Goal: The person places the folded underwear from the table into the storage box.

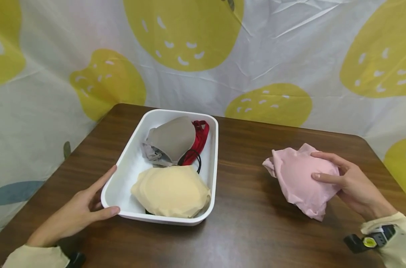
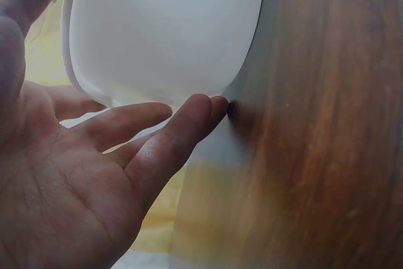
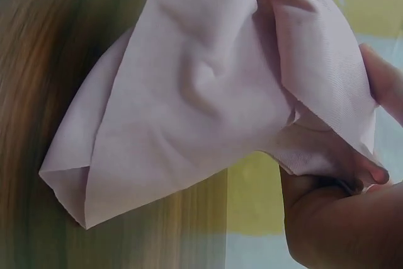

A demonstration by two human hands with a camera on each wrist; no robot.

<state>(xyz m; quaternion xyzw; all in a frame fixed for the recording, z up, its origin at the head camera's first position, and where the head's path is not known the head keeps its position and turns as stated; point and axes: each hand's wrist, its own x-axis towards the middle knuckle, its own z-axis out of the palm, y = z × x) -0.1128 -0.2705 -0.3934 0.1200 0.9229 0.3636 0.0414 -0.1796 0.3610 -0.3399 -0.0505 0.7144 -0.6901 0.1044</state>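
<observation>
My right hand (image 1: 360,188) holds a folded pink bra (image 1: 298,175), with its rounded cup facing up, above the right side of the table. Thumb and fingers pinch its right end, and in the right wrist view the loose pink fabric (image 3: 189,99) hangs away from them. My left hand (image 1: 70,214) rests at the near left corner of a white tray (image 1: 216,149); the thumb lies at the front rim, and straight fingers touch the outer wall. Inside the tray, a pale yellow bra (image 1: 171,191) lies in front of a grey one (image 1: 174,139).
Red straps (image 1: 201,139) and a thin black cord (image 1: 199,163) lie along the tray's right side, partly hidden by the grey bra. Brown table (image 1: 239,230) surface runs between the tray and my right hand. A lemon-patterned cloth (image 1: 189,89) hangs behind the table.
</observation>
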